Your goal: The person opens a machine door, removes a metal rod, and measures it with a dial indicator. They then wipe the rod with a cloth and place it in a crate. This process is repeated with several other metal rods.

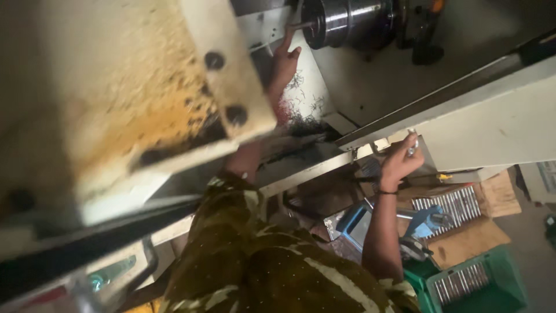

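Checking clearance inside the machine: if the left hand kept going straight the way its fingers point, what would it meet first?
Probably the thin metal rod protruding from the shiny round steel chuck; the left hand points up at it, fingertips apparently already there, though depth is unclear.

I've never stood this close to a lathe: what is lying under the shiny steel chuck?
Under the chuck, dark curly metal shavings litter the pale sloped panel. The left hand reaches up beside them. The stained cover hides whatever lies further left.

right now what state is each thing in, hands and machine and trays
left hand: raised inside the machine, fingertips at a thin rod
thin rod: sticking out of the chuck
chuck: no blur visible
right hand: closed on a small metal part
small metal part: held
green tray: holds metal rods
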A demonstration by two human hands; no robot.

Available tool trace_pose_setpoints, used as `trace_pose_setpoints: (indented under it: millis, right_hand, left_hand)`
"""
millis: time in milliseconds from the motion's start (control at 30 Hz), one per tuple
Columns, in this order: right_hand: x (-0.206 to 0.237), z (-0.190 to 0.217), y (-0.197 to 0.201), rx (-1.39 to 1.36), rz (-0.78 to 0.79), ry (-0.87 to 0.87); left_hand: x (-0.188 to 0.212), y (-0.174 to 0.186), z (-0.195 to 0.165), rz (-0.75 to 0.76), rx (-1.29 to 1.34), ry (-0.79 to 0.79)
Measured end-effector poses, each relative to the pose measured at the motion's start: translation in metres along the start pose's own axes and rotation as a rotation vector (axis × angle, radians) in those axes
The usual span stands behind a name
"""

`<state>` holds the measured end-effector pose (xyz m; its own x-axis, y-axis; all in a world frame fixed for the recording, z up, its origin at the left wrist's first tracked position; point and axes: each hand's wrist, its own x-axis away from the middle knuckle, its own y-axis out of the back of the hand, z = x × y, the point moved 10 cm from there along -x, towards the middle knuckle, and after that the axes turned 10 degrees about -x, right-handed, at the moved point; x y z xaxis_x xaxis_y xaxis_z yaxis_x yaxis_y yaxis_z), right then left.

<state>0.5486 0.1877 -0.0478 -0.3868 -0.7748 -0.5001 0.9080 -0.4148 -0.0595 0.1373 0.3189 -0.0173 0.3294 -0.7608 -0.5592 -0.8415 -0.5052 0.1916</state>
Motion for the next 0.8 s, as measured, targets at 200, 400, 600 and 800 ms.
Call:
trace_pose_setpoints:
  millis: [200,400,600,800]
  right_hand:
    - [0.027,0.02,-0.01,0.098,0.099,0.09]
    - [0.07,0.02,-0.036,-0.116,0.277,-0.068]
    - [0.121,0.036,-0.083,-0.256,0.517,-0.242]
    - [0.174,0.107,-0.121,-0.234,0.848,-0.067]
  left_hand:
    - [0.035,0.009,-0.018,-0.014,-0.092,0.36]
    - [0.187,0.081,-0.139,-0.292,0.322,0.176]
    - [0.349,0.242,-0.271,-0.928,-0.173,-0.312]
    - [0.358,0.285,-0.273,-0.696,-0.427,0.16]
